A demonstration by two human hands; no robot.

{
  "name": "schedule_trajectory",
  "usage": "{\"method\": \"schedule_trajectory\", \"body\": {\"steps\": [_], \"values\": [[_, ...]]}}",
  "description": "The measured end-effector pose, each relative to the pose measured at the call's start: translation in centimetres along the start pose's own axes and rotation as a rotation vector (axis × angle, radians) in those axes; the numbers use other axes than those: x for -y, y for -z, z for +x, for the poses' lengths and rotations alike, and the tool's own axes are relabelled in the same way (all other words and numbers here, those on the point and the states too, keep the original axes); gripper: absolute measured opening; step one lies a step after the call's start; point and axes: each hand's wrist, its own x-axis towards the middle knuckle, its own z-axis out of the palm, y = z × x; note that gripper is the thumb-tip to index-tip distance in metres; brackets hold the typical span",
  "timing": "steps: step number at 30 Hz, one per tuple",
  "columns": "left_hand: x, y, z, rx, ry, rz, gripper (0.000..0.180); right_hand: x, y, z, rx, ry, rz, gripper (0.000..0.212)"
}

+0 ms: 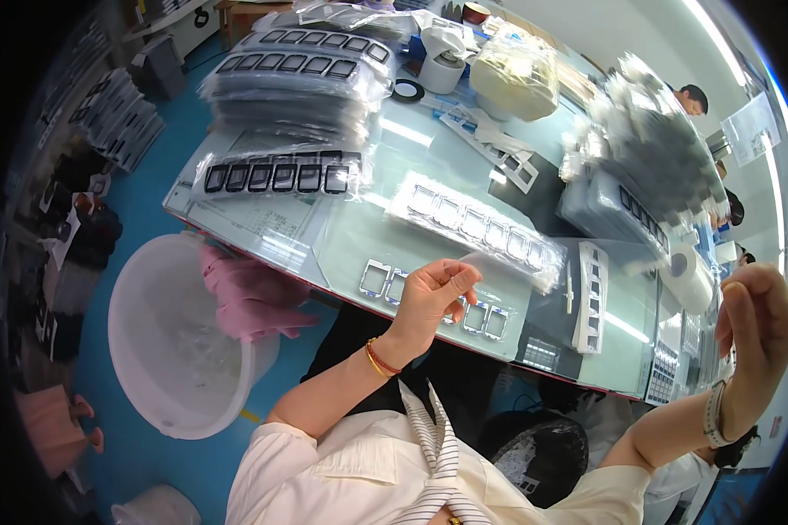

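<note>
My left hand (439, 296) is closed in a pinch over the near part of the glass-topped table. From its fingertips a thin clear plastic film (613, 252) stretches to the right. My right hand (756, 319) is raised at the far right with thumb and fingers pinched; whether the film reaches it is too faint to tell. Under my left hand lies a row of small rectangular frames (376, 279), partly hidden by the fingers. Just beyond them sits a clear-wrapped pack of white frames (473, 223). A white strip with dark windows (592, 297) lies to its right, beside a thin white pen-like stick (569, 290).
Tall stacks of film-wrapped black frames (293, 83) stand at the back left, and more bagged stacks (639, 149) at the right. A white roll (690, 278) is near my right hand. A white tub (171, 337) with pink cloth (245, 293) stands left. Another person (693, 98) is far right.
</note>
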Motion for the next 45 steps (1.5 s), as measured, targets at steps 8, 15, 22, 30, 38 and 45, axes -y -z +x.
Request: {"method": "schedule_trajectory", "body": {"steps": [8,15,22,30,38,45], "values": [[-2.9,3.1,-0.6,-0.081,-0.142,0.116,0.012,-6.9,-2.3,0.3,0.006,-0.089,0.143,0.01],[-10.4,10.3,-2.1,-0.16,-0.328,1.075,0.014,-14.4,-18.3,-4.7,0.015,-0.373,0.709,0.001],[-10.2,12.2,-3.2,-0.158,-0.294,1.371,0.012,-15.4,-26.4,-9.3,0.026,-0.543,0.794,0.008],[-9.6,12.6,-3.4,-0.153,-0.314,1.512,0.014,-16.2,-28.3,-11.8,0.003,-0.548,0.739,0.01],[-9.3,12.8,-3.8,-0.136,-0.363,1.561,0.014,-16.9,-29.1,-12.4,0.037,-0.511,0.701,0.011],[-9.0,12.5,-3.7,-0.131,-0.409,1.602,0.014,-17.8,-29.4,-12.5,0.04,-0.502,0.68,0.008]]}}
